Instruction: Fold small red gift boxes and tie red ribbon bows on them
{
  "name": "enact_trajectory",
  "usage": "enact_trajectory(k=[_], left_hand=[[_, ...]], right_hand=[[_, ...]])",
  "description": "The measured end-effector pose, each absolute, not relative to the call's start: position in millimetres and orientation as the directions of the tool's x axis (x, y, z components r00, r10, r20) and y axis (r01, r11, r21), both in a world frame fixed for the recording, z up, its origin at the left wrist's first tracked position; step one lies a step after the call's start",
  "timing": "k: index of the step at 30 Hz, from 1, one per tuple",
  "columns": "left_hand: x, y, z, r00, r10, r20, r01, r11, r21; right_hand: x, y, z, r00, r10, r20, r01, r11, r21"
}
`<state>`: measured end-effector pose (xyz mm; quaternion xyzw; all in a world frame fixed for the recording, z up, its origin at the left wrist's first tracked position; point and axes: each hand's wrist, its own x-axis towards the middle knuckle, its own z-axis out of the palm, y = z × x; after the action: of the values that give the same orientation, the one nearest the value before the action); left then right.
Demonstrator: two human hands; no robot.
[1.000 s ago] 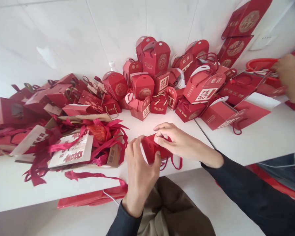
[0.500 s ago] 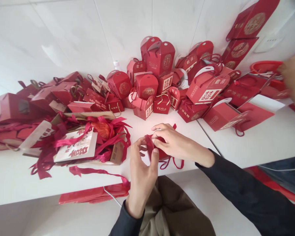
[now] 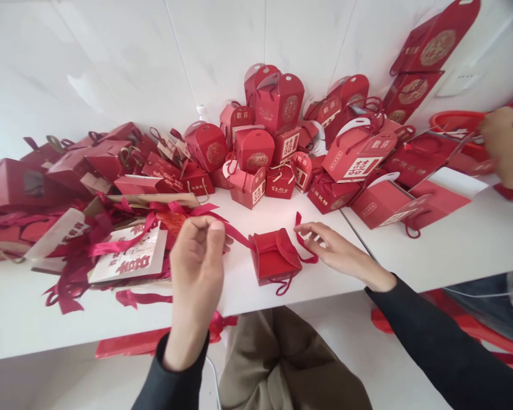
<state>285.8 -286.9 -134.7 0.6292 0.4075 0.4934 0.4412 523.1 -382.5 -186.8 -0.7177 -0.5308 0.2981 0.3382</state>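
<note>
A small red gift box (image 3: 274,256) sits on the white table (image 3: 282,216) near its front edge. A red ribbon (image 3: 238,236) runs from the box out to both sides. My left hand (image 3: 196,259) is raised left of the box, fingers pinched on the ribbon's left end. My right hand (image 3: 331,246) lies right of the box, thumb and forefinger pinching the ribbon's right end (image 3: 304,242). The ribbon is stretched between the two hands across the box top.
Many red gift boxes (image 3: 273,136) are heaped at the back against the white wall. A pile of loose ribbons and cards (image 3: 128,250) lies at the left. Red bags (image 3: 410,171) lie at the right, where another person's hand (image 3: 507,145) reaches in. Red sheets (image 3: 145,341) hang below the table edge.
Both hands came off the box top and moved apart, the left hand far to the left, the right hand to the right, drawing the ribbon ends outward.
</note>
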Motion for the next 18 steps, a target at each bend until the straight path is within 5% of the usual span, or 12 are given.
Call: enact_trajectory(k=[5,10,15,18], left_hand=[[284,-270,-117,0.029,0.921,0.388,0.075,-0.389,0.918],[278,-305,-156,-0.053,0.88,0.471,0.444,-0.402,0.801],[275,-340,-203,0.229,0.97,-0.075,0.496,-0.05,0.867],[287,-334,-212,0.21,0.975,-0.075,0.356,-0.005,0.935]], right_hand=[[534,-409,-210,0.185,0.975,-0.12,0.588,-0.208,-0.782],[534,-418,-229,0.165,0.983,-0.077,0.616,-0.163,-0.77],[523,-416,-240,0.175,0.984,-0.039,0.586,-0.136,-0.799],[515,-413,-241,0.171,0.985,-0.012,0.568,-0.108,-0.816]])
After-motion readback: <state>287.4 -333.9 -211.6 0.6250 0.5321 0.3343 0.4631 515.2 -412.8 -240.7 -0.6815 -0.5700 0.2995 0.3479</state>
